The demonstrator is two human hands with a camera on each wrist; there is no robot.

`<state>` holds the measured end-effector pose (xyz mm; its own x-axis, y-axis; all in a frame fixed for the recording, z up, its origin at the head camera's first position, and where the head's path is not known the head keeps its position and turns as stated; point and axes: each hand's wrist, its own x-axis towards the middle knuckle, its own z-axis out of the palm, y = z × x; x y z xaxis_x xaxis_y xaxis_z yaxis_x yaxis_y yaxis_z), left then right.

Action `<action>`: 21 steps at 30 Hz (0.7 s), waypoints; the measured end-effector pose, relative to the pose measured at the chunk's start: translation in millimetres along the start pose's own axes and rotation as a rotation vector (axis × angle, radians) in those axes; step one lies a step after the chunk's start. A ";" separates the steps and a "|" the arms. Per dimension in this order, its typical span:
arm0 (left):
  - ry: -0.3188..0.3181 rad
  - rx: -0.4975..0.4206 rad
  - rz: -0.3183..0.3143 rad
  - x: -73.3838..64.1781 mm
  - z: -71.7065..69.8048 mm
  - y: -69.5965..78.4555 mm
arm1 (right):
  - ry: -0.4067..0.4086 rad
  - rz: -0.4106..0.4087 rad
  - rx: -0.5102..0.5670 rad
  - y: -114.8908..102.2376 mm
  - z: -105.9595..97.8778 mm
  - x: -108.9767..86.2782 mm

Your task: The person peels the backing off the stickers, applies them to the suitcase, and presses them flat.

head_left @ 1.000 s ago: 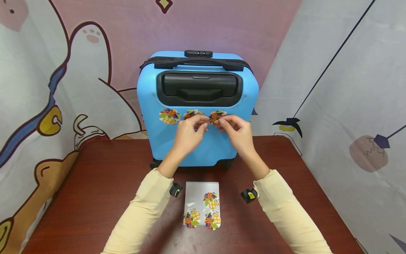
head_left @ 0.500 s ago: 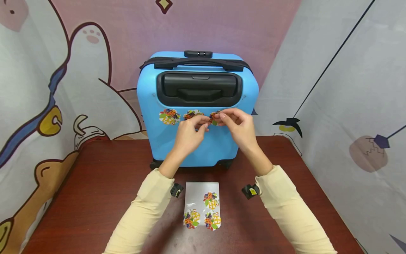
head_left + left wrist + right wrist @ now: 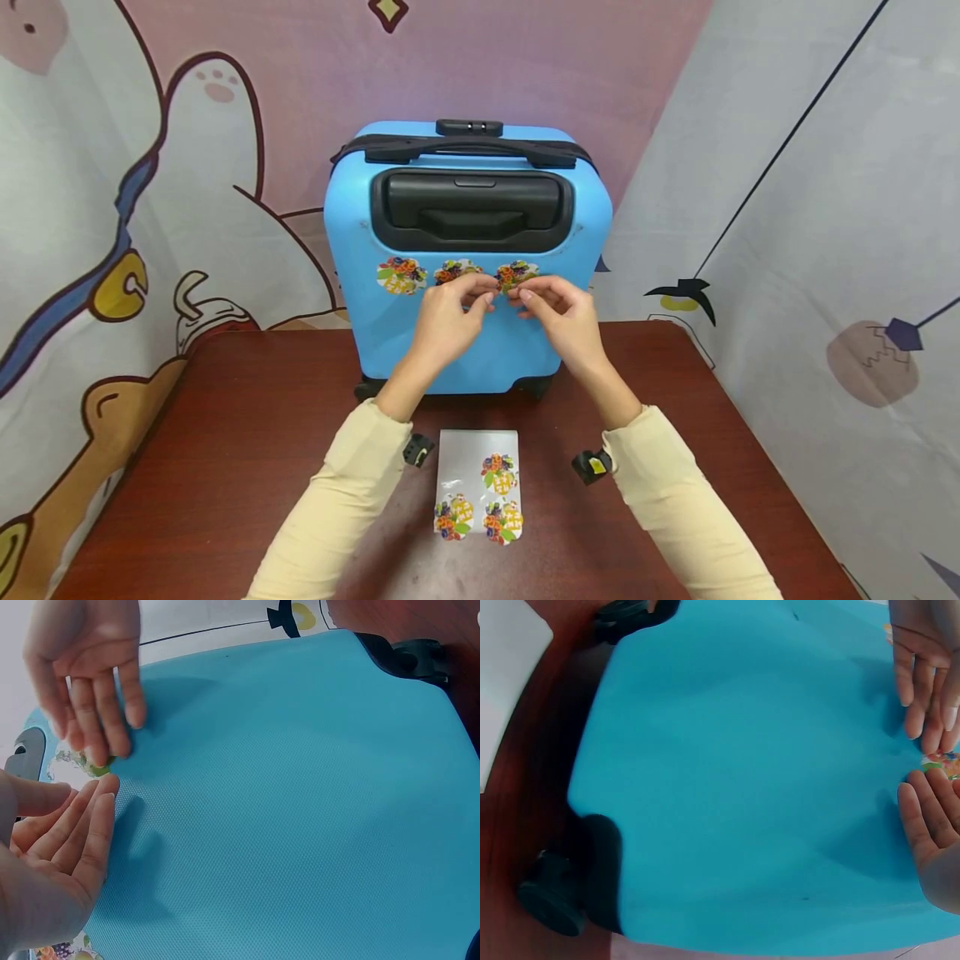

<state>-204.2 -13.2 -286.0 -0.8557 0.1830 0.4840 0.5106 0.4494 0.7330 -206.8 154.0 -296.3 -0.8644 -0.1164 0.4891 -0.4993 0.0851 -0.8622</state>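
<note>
A round fruit-patterned sticker (image 3: 516, 271) lies on the front of a blue suitcase (image 3: 480, 358), rightmost in a row of three. The left hand (image 3: 450, 321) has its fingertips at the sticker's left edge. On the other side, the right hand (image 3: 561, 315) touches the lower right edge with its fingertips. In the left wrist view, the fingers of the left hand (image 3: 56, 859) and right hand (image 3: 90, 675) are fairly straight and meet near the sticker (image 3: 75, 769). The right wrist view shows the sticker (image 3: 941, 761) between both sets of fingertips, partly covered.
Two matching stickers, a left sticker (image 3: 401, 275) and a middle sticker (image 3: 456, 270), are on the suitcase. A white sheet (image 3: 459, 462) bearing three stickers lies on the brown table (image 3: 247, 467). Behind hangs a cartoon-printed cloth (image 3: 300, 100).
The right hand rose to the sticker's upper right, then came back down to its lower right edge. The left hand has stayed almost still.
</note>
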 end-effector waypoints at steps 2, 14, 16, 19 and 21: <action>-0.002 -0.005 -0.001 -0.2 0.1 0.2 | -0.001 0.019 0.001 3.7 -0.5 -2.8; -0.011 0.000 -0.016 -2.5 -1.2 -1.1 | -0.015 0.049 -0.003 3.4 -2.3 -7.5; -0.010 0.006 -0.011 -2.9 -1.4 -1.9 | -0.018 0.049 -0.007 2.7 -2.3 -7.5; -0.013 0.011 -0.005 -3.8 -1.6 -3.2 | -0.024 0.048 -0.013 2.2 -2.6 -7.7; -0.016 0.009 -0.008 -4.4 -2.1 -3.7 | -0.028 0.051 -0.020 2.1 -2.9 -8.1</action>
<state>-202.1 -17.5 -289.8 -0.8612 0.1936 0.4700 0.5030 0.4587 0.7325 -201.0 157.9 -301.7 -0.8869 -0.1390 0.4406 -0.4561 0.1112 -0.8830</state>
